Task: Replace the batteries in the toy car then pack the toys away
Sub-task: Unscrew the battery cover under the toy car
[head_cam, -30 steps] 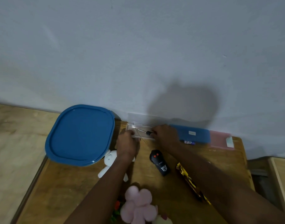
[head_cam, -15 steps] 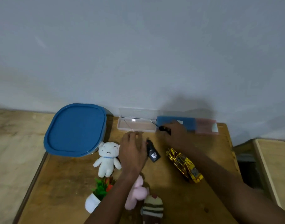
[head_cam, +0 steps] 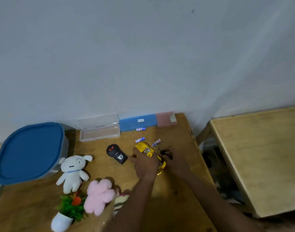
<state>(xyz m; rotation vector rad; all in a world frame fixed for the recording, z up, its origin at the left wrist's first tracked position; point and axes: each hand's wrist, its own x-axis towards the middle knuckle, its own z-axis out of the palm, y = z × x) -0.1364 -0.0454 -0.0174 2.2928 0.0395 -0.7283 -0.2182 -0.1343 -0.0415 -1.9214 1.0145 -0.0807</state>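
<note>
While the left grip (head_cam: 145, 162) curls over the yellow toy car (head_cam: 149, 152) a little right of the frame's centre, low in the picture, its fingers wrap the car's near side and hold it against the desk (head_cam: 176, 198). The car lies slantwise, its shiny nose toward the upper left. Just to the right, the right grip (head_cam: 175, 160) is pressed together round the dark handle of a small screwdriver (head_cam: 162, 151), whose thin shaft points up and left, close beside the car; whether the tip touches the car I cannot tell.

Three small batteries lie loose above the hands: one battery (head_cam: 140, 140) just above the car's nose, a second battery (head_cam: 156, 142) near the screwdriver's tip, and a third battery (head_cam: 140, 129) against the blue case (head_cam: 137, 122) by the wall. Beside that case to the right is a pink case (head_cam: 165, 119), and to its left a clear box (head_cam: 99, 133) stands with its lid raised against the wall.

Left of the car lies a black remote (head_cam: 116, 154) with two red buttons. Farther left, a white plush (head_cam: 73, 171) lies on its back near a large tub with a blue lid (head_cam: 28, 151). At the lower left are a pink plush (head_cam: 99, 196), a striped plush (head_cam: 120, 201) partly hidden behind the left forearm, and a toy potted plant (head_cam: 69, 208). A second wooden table (head_cam: 260, 156) fills the right edge of the frame, apart from the desk.
</note>
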